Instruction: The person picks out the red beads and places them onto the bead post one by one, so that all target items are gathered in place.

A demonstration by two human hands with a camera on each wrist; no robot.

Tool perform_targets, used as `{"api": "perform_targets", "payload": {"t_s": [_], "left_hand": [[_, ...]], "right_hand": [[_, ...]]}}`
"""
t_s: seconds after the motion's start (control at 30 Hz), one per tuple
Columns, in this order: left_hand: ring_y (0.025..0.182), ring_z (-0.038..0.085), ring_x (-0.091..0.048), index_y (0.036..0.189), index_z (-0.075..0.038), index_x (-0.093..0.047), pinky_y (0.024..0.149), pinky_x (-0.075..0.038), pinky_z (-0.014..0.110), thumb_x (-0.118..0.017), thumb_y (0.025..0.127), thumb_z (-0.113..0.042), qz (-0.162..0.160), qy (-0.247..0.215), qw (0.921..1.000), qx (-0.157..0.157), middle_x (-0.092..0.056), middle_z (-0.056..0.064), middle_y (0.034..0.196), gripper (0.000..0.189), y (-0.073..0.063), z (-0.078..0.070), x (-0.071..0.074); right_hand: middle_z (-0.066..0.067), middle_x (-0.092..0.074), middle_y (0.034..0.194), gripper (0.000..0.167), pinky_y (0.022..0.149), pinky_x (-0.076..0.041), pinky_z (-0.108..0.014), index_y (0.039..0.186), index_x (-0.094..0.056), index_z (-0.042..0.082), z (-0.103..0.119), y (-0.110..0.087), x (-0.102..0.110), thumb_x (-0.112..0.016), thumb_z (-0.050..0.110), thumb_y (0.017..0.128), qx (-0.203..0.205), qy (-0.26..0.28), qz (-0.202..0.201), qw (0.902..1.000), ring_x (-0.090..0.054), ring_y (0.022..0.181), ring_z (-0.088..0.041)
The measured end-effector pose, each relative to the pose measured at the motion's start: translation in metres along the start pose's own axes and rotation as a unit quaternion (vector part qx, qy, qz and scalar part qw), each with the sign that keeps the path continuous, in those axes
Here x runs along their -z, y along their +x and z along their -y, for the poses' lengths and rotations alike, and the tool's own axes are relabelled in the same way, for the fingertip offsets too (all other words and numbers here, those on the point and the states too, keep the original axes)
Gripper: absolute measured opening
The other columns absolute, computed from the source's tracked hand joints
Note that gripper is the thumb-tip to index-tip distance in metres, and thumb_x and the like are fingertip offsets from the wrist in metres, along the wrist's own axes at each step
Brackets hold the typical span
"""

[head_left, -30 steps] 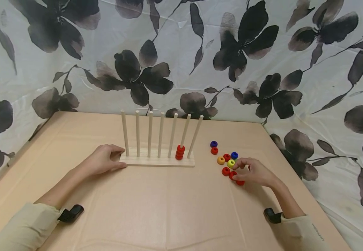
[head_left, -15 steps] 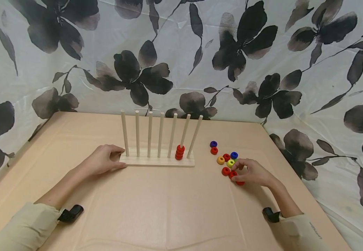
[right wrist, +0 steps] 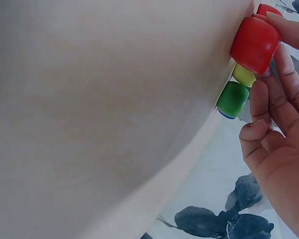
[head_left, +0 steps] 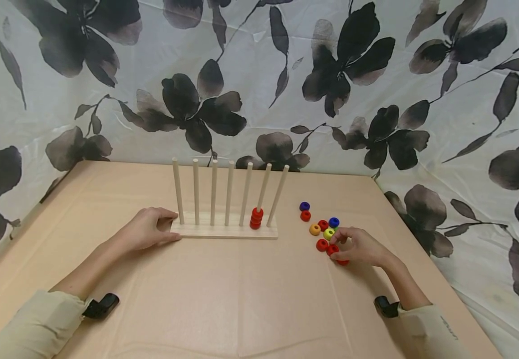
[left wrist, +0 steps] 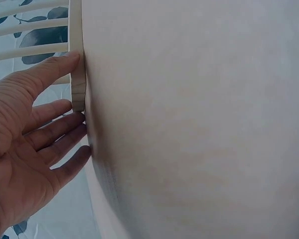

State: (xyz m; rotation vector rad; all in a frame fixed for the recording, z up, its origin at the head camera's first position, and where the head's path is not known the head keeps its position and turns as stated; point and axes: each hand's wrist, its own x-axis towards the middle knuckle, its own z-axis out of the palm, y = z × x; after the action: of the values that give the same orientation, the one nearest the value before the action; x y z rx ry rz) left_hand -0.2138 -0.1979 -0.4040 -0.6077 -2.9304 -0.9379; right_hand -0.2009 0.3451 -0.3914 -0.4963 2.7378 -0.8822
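Note:
A wooden peg rack (head_left: 223,230) with several upright pegs stands toward the back of the table. Red beads (head_left: 256,219) are stacked on its second peg from the right. My left hand (head_left: 149,229) grips the rack's left end, thumb on the base (left wrist: 77,84) and fingers around its end in the left wrist view. At the right, my right hand (head_left: 360,247) pinches a red bead (head_left: 333,250) between thumb and fingertips, low at the table. Another red bead (head_left: 343,262) sits just below the thumb, and a yellow bead (head_left: 329,234) lies beside the fingertips.
Loose beads lie around the right hand: an orange bead (head_left: 315,229), blue beads (head_left: 334,222) and more red ones (head_left: 305,216). A green bead (right wrist: 232,98) shows in the right wrist view. Floral cloth (head_left: 259,65) hangs behind the table (head_left: 223,299).
Both hands stay in place, the left on the rack and the right at the red bead. The right forearm has shifted very slightly left.

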Motion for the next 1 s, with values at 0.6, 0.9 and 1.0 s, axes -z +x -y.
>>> {"api": "perform_targets", "payload": {"t_s": [0.6, 0.9, 1.0], "left_hand": [[0.124, 0.050, -0.057, 0.125, 0.013, -0.066, 0.105, -0.045, 0.060, -0.088, 0.082, -0.026, 0.000, 0.002, 1.0000, -0.003, -0.066, 0.031, 0.125, 0.062, 0.001, -0.001, 0.000], [0.123, 0.050, -0.057, 0.125, 0.013, -0.066, 0.105, -0.045, 0.061, -0.088, 0.082, -0.025, 0.000, 0.001, 1.0000, -0.003, -0.066, 0.031, 0.124, 0.061, 0.001, 0.000, 0.000], [0.123, 0.050, -0.057, 0.124, 0.013, -0.066, 0.105, -0.046, 0.061, -0.088, 0.082, -0.025, -0.001, 0.000, 1.0000, -0.002, -0.066, 0.031, 0.124, 0.062, 0.001, 0.001, 0.000]], "right_hand": [[-0.003, -0.062, 0.096, 0.025, 0.073, -0.046, -0.034, 0.102, -0.068, 0.013, 0.012, -0.001, 0.017, -0.085, 0.016, 0.084, 0.011, -0.023, -0.034, 0.9991, -0.053, 0.100, -0.034], [-0.002, -0.065, 0.100, 0.025, 0.083, -0.048, -0.043, 0.104, -0.069, 0.013, 0.032, 0.002, 0.023, -0.085, 0.015, 0.084, 0.048, -0.034, -0.066, 0.9961, -0.054, 0.101, -0.032], [-0.001, -0.065, 0.100, 0.026, 0.085, -0.048, -0.042, 0.104, -0.069, 0.013, 0.039, 0.004, 0.024, -0.085, 0.015, 0.084, 0.051, -0.036, -0.073, 0.9954, -0.054, 0.100, -0.027]]}}
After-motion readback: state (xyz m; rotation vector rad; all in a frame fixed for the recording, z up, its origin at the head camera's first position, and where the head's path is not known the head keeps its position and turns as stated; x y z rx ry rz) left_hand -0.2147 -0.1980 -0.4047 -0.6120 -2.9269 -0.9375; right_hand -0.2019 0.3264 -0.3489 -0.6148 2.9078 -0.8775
